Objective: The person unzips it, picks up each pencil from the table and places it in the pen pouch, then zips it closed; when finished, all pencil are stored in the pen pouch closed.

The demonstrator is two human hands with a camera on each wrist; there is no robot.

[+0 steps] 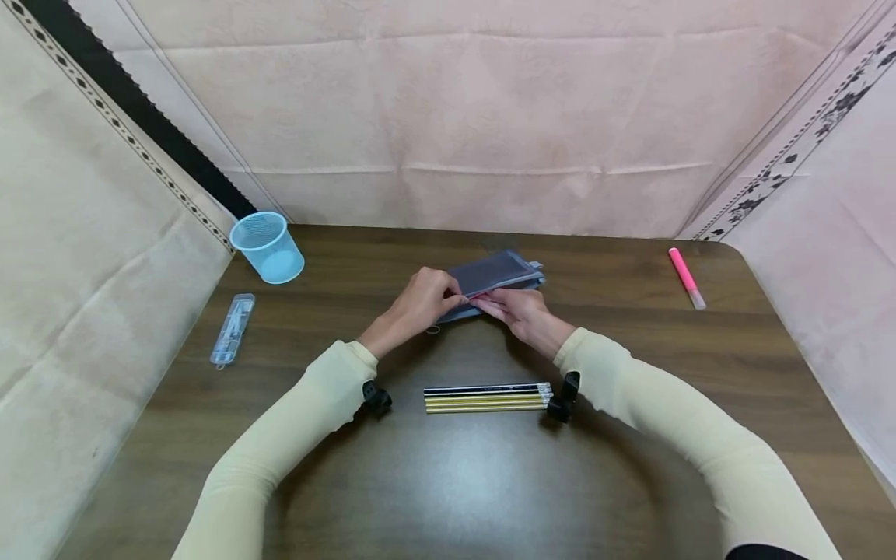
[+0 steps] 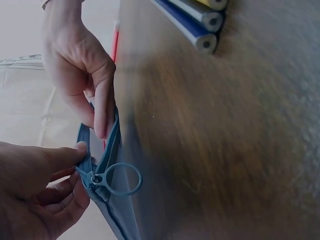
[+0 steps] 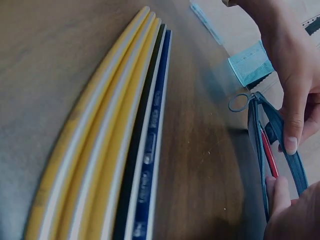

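Note:
A blue zip pouch (image 1: 493, 272) with a dark mesh-like side lies at the back middle of the table, its zipper open. My left hand (image 1: 425, 299) pinches one edge of the opening between thumb and fingers, close to the ring-shaped zipper pull (image 2: 124, 179). From the other side my right hand (image 1: 521, 311) reaches into the opening and pinches a slim red pen (image 3: 269, 154), partly inside the pouch. The fingers and pouch walls hide the pen's rest, so its exact kind is unclear. Nearer me lies a row of yellow and dark striped pencils (image 1: 483, 398).
A light blue mesh cup (image 1: 269, 249) stands tilted in view at the back left, with a clear blue flat case (image 1: 232, 330) in front of it. A pink marker (image 1: 686, 276) lies at the back right. Cloth-covered walls (image 1: 448, 117) border the table (image 1: 350, 482).

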